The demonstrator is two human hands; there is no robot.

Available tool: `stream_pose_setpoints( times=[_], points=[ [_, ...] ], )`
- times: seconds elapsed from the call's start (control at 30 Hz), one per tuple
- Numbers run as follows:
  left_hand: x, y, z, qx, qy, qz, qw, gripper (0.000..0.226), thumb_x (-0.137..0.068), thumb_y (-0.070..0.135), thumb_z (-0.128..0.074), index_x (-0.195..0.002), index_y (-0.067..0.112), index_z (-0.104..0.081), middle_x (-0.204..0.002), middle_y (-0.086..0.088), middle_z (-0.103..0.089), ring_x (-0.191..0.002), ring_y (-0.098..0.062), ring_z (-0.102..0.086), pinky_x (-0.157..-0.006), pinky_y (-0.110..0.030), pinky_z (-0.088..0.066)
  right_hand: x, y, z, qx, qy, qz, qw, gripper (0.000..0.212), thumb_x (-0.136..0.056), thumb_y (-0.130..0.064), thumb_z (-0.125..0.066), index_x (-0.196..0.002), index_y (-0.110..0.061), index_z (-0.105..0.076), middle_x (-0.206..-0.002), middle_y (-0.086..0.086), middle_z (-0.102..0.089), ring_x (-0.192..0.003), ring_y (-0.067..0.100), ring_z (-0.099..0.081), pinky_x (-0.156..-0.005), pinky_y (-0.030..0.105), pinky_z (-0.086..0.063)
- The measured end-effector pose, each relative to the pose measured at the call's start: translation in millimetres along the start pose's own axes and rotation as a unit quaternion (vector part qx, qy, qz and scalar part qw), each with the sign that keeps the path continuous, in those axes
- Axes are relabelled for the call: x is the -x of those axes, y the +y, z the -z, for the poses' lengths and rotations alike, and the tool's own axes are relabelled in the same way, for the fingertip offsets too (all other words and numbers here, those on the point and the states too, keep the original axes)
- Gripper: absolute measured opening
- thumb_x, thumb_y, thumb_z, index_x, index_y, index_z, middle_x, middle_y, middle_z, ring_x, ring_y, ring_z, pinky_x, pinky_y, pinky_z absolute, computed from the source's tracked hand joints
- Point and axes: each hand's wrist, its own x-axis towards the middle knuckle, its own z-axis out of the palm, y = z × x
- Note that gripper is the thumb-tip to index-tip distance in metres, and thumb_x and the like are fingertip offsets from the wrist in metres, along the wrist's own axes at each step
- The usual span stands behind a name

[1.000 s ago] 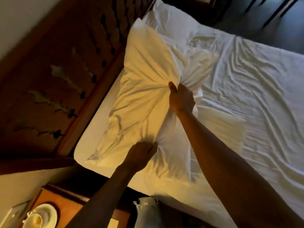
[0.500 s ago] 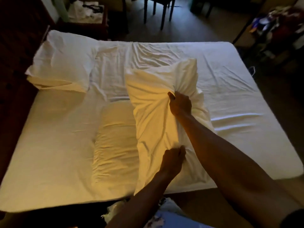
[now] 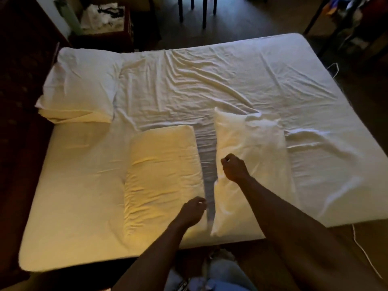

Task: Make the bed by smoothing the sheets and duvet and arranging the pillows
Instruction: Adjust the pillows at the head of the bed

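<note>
A wrinkled white sheet (image 3: 210, 85) covers the bed. One white pillow (image 3: 81, 85) lies at the far left by the dark headboard (image 3: 19, 85). A second pillow (image 3: 163, 169), lit yellow, lies flat in the middle near me. A third pillow (image 3: 254, 156), blurred, lies to its right with a strip of sheet between them. My right hand (image 3: 233, 168) is curled over this pillow's left edge; whether it still pinches the fabric is unclear. My left hand (image 3: 193, 211) is curled over the middle pillow's near right corner and holds nothing.
A dark bedside table (image 3: 105, 24) with white items stands beyond the bed at far left. Chair legs (image 3: 197, 9) stand on the floor past the bed. Clutter sits at the top right (image 3: 357, 22). A white cord (image 3: 365, 253) trails on the floor at the right.
The pillow that both hands held upright now lies flat on the bed to the right of the middle pillow. My hands have dropped lower and moved apart.
</note>
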Motion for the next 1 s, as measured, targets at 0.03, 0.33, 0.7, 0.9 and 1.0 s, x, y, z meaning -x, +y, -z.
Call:
stream_pose_setpoints(
  times=[0.03,0.33,0.7,0.9,1.0],
  points=[
    [-3.5,-26.2,11.9,0.014,0.028,0.032,0.999,0.036,-0.107,0.037,-0.047,-0.133,0.018,-0.062,-0.136,-0.007,-0.064,-0.123,-0.025,-0.060,-0.095,-0.028,-0.044,0.6,-0.6,-19.1,-0.012,-0.027,-0.007,1.000,0.030,-0.103,-0.035,-0.053,-0.114,-0.008,-0.063,-0.116,0.021,-0.069,-0.108,0.036,-0.064,-0.081,0.033,-0.046],
    [-98.9,-224.2,113.4,0.120,0.254,0.237,0.930,0.062,-0.096,0.048,-0.063,-0.143,0.009,-0.053,-0.142,-0.024,-0.054,-0.133,-0.041,-0.049,-0.113,-0.046,-0.039,-69.5,-1.7,-173.1,-0.171,-0.073,-0.096,0.978,0.092,-0.065,-0.072,-0.083,-0.135,-0.019,-0.055,-0.124,-0.004,-0.061,-0.114,0.021,-0.063,-0.098,0.046,-0.055],
    [-191.3,-316.9,144.9,0.333,0.177,0.104,0.921,0.063,-0.071,0.040,-0.093,-0.125,0.026,-0.064,-0.117,0.009,-0.073,-0.115,-0.013,-0.068,-0.100,-0.037,-0.054,-145.3,59.0,-244.6,-0.301,-0.108,-0.218,0.922,0.097,-0.051,-0.064,-0.095,-0.131,-0.020,-0.063,-0.116,0.005,-0.074,-0.106,0.025,-0.070,-0.104,0.047,-0.052],
    [-152.8,-314.1,184.9,0.385,0.154,0.105,0.904,0.083,-0.055,0.054,-0.097,-0.125,0.025,-0.065,-0.118,0.005,-0.073,-0.110,-0.014,-0.069,-0.100,-0.038,-0.054,-113.7,-3.2,-236.6,-0.261,-0.102,-0.242,0.929,0.105,-0.069,-0.062,-0.086,-0.150,-0.011,-0.043,-0.136,0.011,-0.059,-0.126,0.039,-0.055,-0.110,0.048,-0.041],
    [-126.6,-312.3,226.2,0.388,0.159,0.087,0.904,0.079,-0.060,0.050,-0.097,-0.127,0.022,-0.065,-0.120,0.003,-0.072,-0.109,-0.014,-0.069,-0.102,-0.039,-0.053,-84.6,-45.4,-236.2,-0.281,-0.147,-0.243,0.917,0.084,-0.074,-0.054,-0.082,-0.137,-0.003,-0.058,-0.114,0.020,-0.071,-0.115,0.038,-0.064,-0.109,0.052,-0.045]
  ],
)
